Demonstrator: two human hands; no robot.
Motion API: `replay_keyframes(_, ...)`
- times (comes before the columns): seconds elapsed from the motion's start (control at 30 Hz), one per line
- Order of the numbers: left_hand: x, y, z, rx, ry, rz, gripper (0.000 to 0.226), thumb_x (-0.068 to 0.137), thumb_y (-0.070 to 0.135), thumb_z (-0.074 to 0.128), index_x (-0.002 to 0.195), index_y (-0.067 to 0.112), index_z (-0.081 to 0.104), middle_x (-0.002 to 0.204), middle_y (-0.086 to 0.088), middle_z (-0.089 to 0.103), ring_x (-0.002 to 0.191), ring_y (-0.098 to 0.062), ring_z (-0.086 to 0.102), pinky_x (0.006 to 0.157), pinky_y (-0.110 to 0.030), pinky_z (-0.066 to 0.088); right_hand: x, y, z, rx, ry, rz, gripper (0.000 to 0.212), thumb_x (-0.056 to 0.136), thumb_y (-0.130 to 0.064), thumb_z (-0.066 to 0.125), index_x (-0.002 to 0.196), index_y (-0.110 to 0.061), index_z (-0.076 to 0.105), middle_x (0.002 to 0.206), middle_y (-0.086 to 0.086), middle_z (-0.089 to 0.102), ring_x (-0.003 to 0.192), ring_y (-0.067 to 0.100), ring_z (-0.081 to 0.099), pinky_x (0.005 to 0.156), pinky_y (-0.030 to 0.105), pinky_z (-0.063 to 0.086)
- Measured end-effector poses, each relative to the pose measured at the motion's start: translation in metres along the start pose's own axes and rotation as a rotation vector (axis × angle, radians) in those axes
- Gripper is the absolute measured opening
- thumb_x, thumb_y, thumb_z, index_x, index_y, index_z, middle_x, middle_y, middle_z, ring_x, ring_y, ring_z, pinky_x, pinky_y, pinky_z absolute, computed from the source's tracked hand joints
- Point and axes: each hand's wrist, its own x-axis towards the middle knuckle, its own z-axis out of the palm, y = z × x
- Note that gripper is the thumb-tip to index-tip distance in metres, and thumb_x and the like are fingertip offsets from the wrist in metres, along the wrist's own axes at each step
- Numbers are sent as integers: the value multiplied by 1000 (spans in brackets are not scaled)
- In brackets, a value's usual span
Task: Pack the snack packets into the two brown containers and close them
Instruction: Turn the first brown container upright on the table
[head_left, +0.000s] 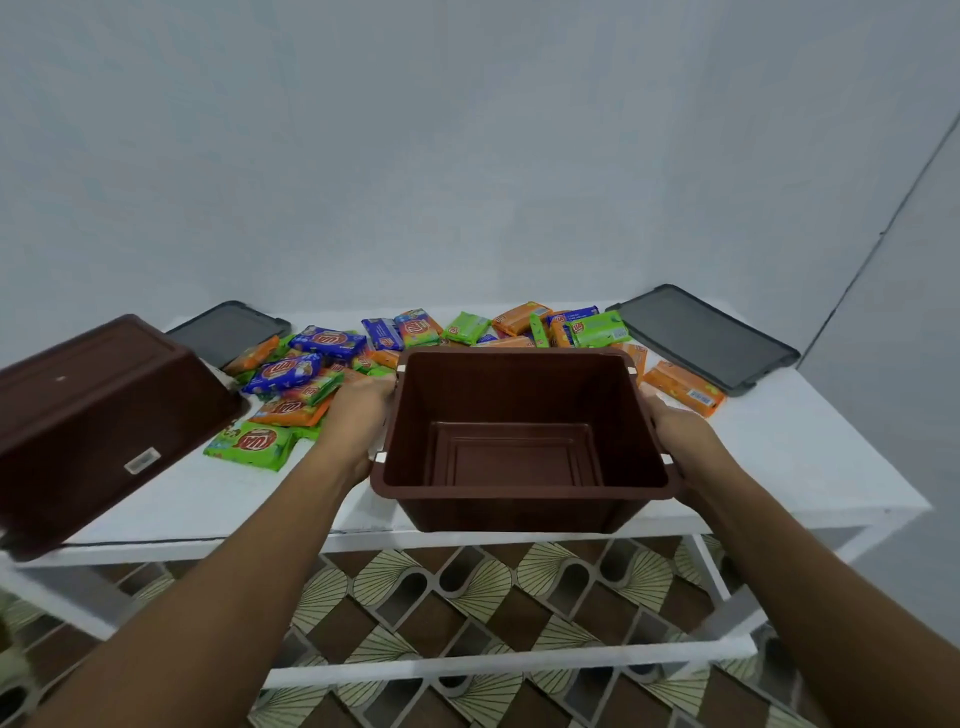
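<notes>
Gripping empty brown container (519, 512) by side rims, left hand (358, 410) and right hand (675, 431) clamped, at table (779, 467) front edge; second container (104, 415) overturned at left; snack packets (291, 374) strewn behind

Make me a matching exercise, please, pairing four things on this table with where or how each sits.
Things: 1 upright brown container; 2 second brown container; 3 right dark lid; 4 nearest green packet.
States: A flat at the far right corner; B base up at the left end; C empty, held by left hand and right hand; D front of the packet pile.
Pairs: 1-C, 2-B, 3-A, 4-D.
</notes>
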Motion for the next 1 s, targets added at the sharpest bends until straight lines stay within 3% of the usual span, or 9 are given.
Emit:
replay_keyframes(0.2,4,-11,-6,93,21,12,29,103,21,47,80,17,63,62,0,57,55,-14,55,43,-22,43,3,3,10,-6,-5,19,53,100,-55,48,103,-6,68,102,11,71,90,26,66,64,36,53)
replay_keyframes(0.33,10,-8,-7,188,41,72,35,108,25,42,81,16,63,70,-3,58,61,-13,55,54,-27,44,9,-1,15,17,-25,9,46,102,-48,49,104,-5,67,106,11,71,96,28,67,69,37,55)
replay_keyframes(0.73,21,-17,-4,193,138,94,31,107,21,44,86,9,64,75,-6,55,67,-16,49,62,-31,39,18,0,16,-37,-46,-18,50,103,-52,43,98,-9,67,98,8,71,92,24,65,67,35,49)
replay_keyframes(0.87,34,-10,-12,318,85,85,32,107,27,45,93,6,66,90,-12,63,80,-22,56,69,-35,45,28,-5,10,-192,-48,-34,63,98,-67,34,110,-12,62,106,4,66,101,26,61,82,42,48)
replay_keyframes(0.93,42,2,-18,343,116,138,26,105,27,51,92,11,68,94,-10,68,85,-23,62,70,-36,48,34,-11,1,-203,-28,-116,55,99,-64,39,115,-16,59,110,4,62,102,26,59,76,38,48)
replay_keyframes(1.0,52,16,-22,306,167,219,21,99,23,59,87,10,69,92,-12,70,84,-26,66,68,-38,52,42,-19,-8,-181,10,-232,42,101,-49,49,111,-11,63,107,9,65,90,23,59,69,34,47)
